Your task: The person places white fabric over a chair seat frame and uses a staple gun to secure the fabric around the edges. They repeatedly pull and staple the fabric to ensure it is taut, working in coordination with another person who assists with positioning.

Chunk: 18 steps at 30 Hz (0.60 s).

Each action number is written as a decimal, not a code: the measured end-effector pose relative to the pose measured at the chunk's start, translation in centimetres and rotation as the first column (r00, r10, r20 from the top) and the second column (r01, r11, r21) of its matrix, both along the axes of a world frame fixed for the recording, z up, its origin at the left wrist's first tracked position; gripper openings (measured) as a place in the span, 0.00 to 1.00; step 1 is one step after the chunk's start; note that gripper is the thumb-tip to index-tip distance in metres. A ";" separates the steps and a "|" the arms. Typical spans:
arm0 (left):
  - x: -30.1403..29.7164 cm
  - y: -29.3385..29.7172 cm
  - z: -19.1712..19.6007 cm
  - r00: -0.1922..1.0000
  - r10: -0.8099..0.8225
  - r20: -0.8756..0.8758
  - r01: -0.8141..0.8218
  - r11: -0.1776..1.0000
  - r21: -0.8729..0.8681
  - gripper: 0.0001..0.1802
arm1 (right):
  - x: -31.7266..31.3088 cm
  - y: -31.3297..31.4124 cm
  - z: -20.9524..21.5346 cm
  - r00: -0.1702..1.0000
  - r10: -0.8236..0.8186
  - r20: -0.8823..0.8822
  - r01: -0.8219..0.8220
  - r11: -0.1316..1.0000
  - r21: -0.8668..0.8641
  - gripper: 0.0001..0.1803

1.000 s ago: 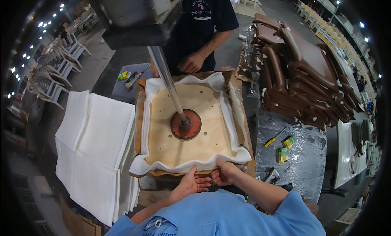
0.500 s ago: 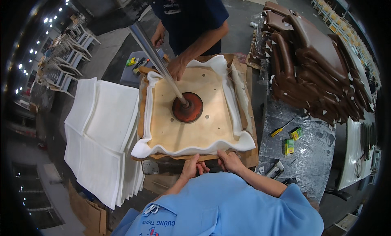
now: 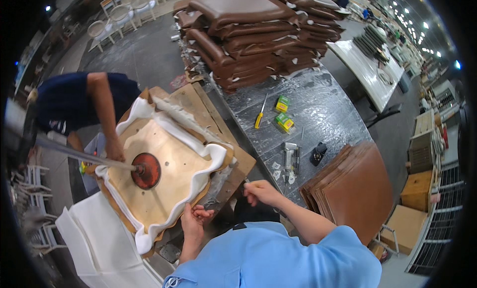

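The plywood panel (image 3: 181, 176) lies at left of centre in the frame, under a red press disc (image 3: 152, 175), with white padding (image 3: 216, 156) around it. At bottom centre, the left hand (image 3: 194, 221) is half curled beside the padding's edge; I cannot tell if it grips. The right hand (image 3: 261, 192), loosely closed, is apart from the padding.

Ahead of left hand (image 3: 193, 221): smooth, matt wood in the board (image 3: 171, 182); soft, matt padding (image 3: 199, 182) along its rim; scuffed finish on the disc (image 3: 154, 173). Beyond right hand (image 3: 259, 192): glossy, wrinkled plastic film (image 3: 318, 99) over the table; smooth, leather-like sheen on cushions (image 3: 248, 39).
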<state>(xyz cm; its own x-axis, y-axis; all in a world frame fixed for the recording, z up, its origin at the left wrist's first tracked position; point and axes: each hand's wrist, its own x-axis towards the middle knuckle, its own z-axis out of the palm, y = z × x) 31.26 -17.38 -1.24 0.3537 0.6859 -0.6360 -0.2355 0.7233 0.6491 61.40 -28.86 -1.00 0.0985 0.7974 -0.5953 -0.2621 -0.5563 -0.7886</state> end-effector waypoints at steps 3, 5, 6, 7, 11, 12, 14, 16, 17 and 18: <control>0.1 0.1 0.1 0.999 -0.038 -0.020 0.038 0.999 0.012 0.32 | 5.6 -6.7 -5.7 0.950 -0.262 0.173 0.293 0.937 -0.192 0.21; 0.0 0.2 0.6 0.997 -0.021 -0.071 0.020 1.000 -0.010 0.32 | 9.0 -8.5 -9.0 0.900 -0.350 0.260 0.416 0.868 -0.272 0.18; 0.2 0.3 0.9 0.995 -0.013 -0.095 0.011 1.000 -0.025 0.32 | 10.7 -8.8 -10.8 0.852 -0.380 0.359 0.478 0.844 -0.242 0.17; 0.2 0.4 1.2 0.993 0.012 -0.114 -0.018 0.998 -0.053 0.32 | 12.4 -9.0 -12.6 0.794 -0.403 0.455 0.535 0.819 -0.208 0.15; 0.2 0.8 1.5 0.958 0.188 -0.218 -0.224 0.962 -0.154 0.33 | 18.3 -7.2 -18.2 0.487 -0.169 0.857 0.602 0.776 -0.189 0.12; 0.1 1.0 1.4 0.951 0.227 -0.210 -0.266 0.946 -0.184 0.33 | 19.4 -6.1 -19.1 0.477 -0.201 0.856 0.639 0.748 -0.181 0.11; 0.3 0.7 1.5 0.917 0.244 -0.314 -0.299 0.944 -0.140 0.32 | 20.9 -4.0 -20.7 0.459 -0.244 0.855 0.702 0.689 -0.180 0.09; 0.8 0.6 1.4 0.891 0.265 -0.369 -0.327 0.937 -0.118 0.31 | 22.8 -2.6 -22.1 0.460 -0.158 0.874 0.698 0.673 -0.246 0.14; 0.9 0.5 1.5 0.882 0.271 -0.385 -0.338 0.934 -0.117 0.31 | 23.1 -2.2 -22.7 0.469 -0.136 0.873 0.708 0.649 -0.279 0.16; 1.0 0.6 1.7 0.873 0.278 -0.401 -0.348 0.931 -0.110 0.31 | 23.2 -1.6 -23.5 0.479 -0.119 0.870 0.718 0.624 -0.310 0.19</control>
<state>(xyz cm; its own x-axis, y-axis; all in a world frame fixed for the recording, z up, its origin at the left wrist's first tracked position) 32.28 -16.80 0.43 -0.1481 0.5872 -0.7957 -0.2343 0.7609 0.6051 84.61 -30.44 -24.48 0.9204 0.0256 -0.3902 -0.1263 -0.9249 -0.3585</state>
